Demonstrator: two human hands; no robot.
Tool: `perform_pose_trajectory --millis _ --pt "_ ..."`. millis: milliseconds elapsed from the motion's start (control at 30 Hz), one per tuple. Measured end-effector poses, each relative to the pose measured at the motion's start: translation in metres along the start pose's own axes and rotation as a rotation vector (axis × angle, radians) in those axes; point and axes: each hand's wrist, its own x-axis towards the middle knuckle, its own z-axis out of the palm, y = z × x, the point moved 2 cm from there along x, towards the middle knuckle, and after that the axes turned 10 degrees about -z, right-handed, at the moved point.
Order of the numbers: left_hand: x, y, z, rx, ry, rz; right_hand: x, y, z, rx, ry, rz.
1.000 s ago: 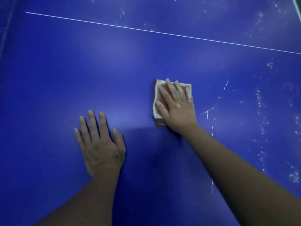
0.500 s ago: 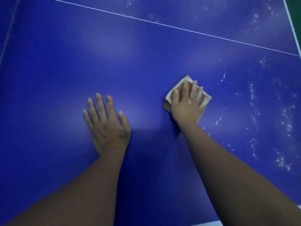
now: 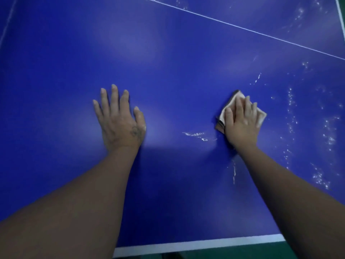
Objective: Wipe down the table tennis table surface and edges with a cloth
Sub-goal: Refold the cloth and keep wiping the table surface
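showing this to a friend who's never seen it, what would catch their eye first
The deep blue table tennis table fills the view. At centre right the right hand presses a folded pale cloth flat on it; the left hand lies flat at centre left. White dusty specks scatter down the right side.

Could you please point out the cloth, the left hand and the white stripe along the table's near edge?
cloth (image 3: 231, 103): head view, bare upper-left corner.
left hand (image 3: 121, 124): head view, back of the hand.
white stripe (image 3: 186, 243): head view, middle of its visible run.
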Motion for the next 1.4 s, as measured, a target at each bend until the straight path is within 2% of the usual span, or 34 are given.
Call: perform_pose_trajectory --millis 67,133,233,333,433,500,667,833,967,1067,1167,1267,1400 --pt "-0.002 -0.001 0.001 0.024 0.013 0.005 -0.024 -0.012 0.006 0.011 0.026 0.12" --pt "-0.001 -0.001 0.001 0.041 0.008 0.011 -0.044 -0.036 0.012 0.014 0.028 0.144" --pt "-0.017 -0.003 -0.003 0.051 -0.008 0.045 -0.084 -0.057 0.017 -0.009 0.017 -0.121" --pt "-0.06 -0.013 -0.011 0.082 0.018 0.065 -0.131 -0.045 0.017 -0.008 0.044 -0.391" --pt "-0.129 -0.023 -0.018 0.151 0.022 0.021 -0.163 -0.019 0.013 0.004 0.017 -0.5" --pt "-0.173 -0.027 -0.02 0.21 -0.003 -0.028 -0.161 -0.008 0.007 0.012 -0.003 -0.456" --pt "-0.201 -0.033 -0.015 0.223 0.031 -0.089 -0.106 -0.025 0.003 0.064 -0.027 -0.066" --pt "-0.202 -0.035 -0.012 0.166 0.076 -0.083 -0.052 -0.082 0.008 0.126 0.024 -0.06" --pt "-0.2 -0.033 -0.012 0.137 0.08 -0.094 -0.06 -0.112 0.016 0.108 0.015 -0.281" --pt "-0.201 -0.031 -0.014 0.106 0.088 -0.106 -0.117 -0.102 0.02 0.091 0.064 -0.541" --pt "-0.2 -0.031 -0.015 0.099 0.102 -0.106 -0.186 -0.077 0.025 0.131 0.034 -0.73" --pt "-0.2 -0.03 -0.015 0.095 0.106 -0.103 -0.222 -0.06 0.027 0.14 -0.011 -0.812" --pt "-0.2 -0.029 -0.015 0.081 0.106 -0.104 -0.175 -0.074 0.025 0.132 0.023 -0.872"
